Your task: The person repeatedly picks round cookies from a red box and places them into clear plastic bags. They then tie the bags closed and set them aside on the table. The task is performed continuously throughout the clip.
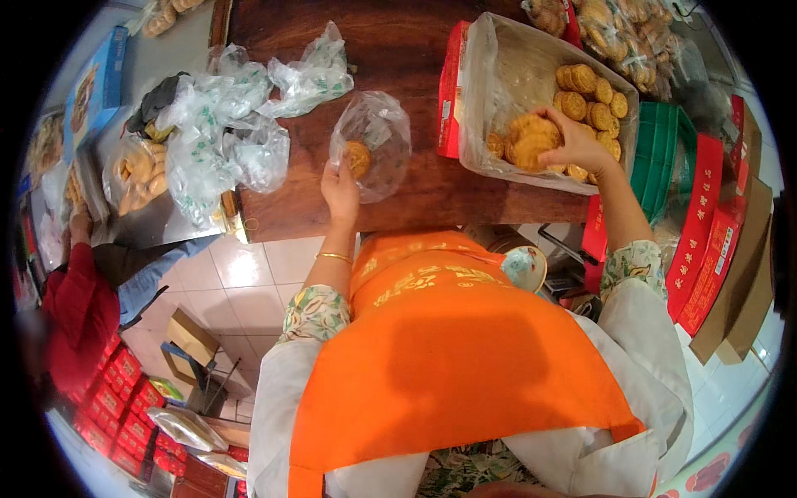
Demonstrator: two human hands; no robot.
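My left hand (339, 192) grips the edge of a clear plastic bag (391, 170) lying on the dark wooden table (382, 50). A round golden cookie (359, 158) with a pressed pattern shows in the bag beside my fingertips. To the right, my right hand (579, 148) reaches into a carton (519, 54) lined with clear plastic. Its fingers are closed around round golden cookies (531, 143), blurred by motion, so how many it holds is unclear. Several more cookies (594, 95) are heaped along the carton's right side.
Crumpled clear bags (220, 116) cover the table's left end, near a bag of pastries (137, 174). Bagged goods (618, 33) fill the back right. A green plastic crate (660, 158) and red cartons (706, 241) stand at right. At far left is another person's red sleeve (83, 307).
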